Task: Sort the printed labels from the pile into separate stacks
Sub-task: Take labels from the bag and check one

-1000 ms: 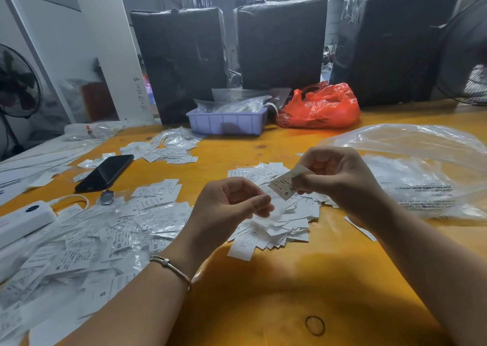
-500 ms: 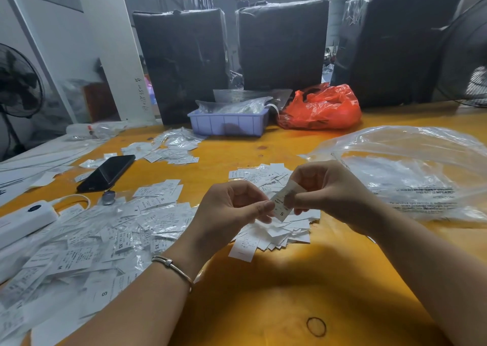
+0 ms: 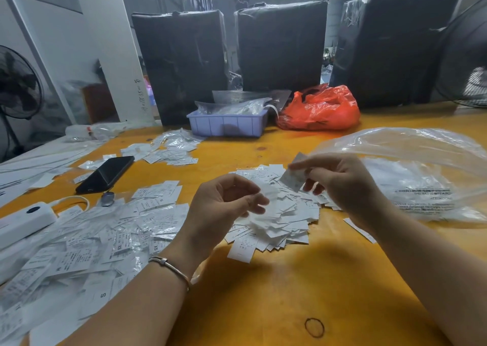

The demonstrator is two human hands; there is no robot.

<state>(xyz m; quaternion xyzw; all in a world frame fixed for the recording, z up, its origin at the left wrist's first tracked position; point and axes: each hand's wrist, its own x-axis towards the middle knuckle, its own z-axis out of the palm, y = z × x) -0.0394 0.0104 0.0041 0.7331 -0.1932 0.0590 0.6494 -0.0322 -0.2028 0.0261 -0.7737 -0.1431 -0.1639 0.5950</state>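
Observation:
A heap of small white printed labels (image 3: 283,213) lies in the middle of the yellow table (image 3: 290,287). Above its right side my right hand (image 3: 340,184) pinches one label (image 3: 292,178) between thumb and fingers. My left hand (image 3: 221,208) hovers over the heap's left edge, fingers loosely curled, holding nothing that I can see. A broad spread of labels in clear sleeves (image 3: 87,240) covers the table's left. A smaller group of labels (image 3: 168,150) lies farther back.
A black phone (image 3: 105,174) and a white power bank (image 3: 23,221) lie at the left. A big clear plastic bag (image 3: 421,171) sits at the right. Behind stand a lilac tray (image 3: 226,124), a red bag (image 3: 320,108) and black wrapped bales (image 3: 282,47). A rubber band (image 3: 314,327) lies near me.
Both hands held the label together before. Now my left hand has let go and opened, and my right hand has lifted the label up and to the right.

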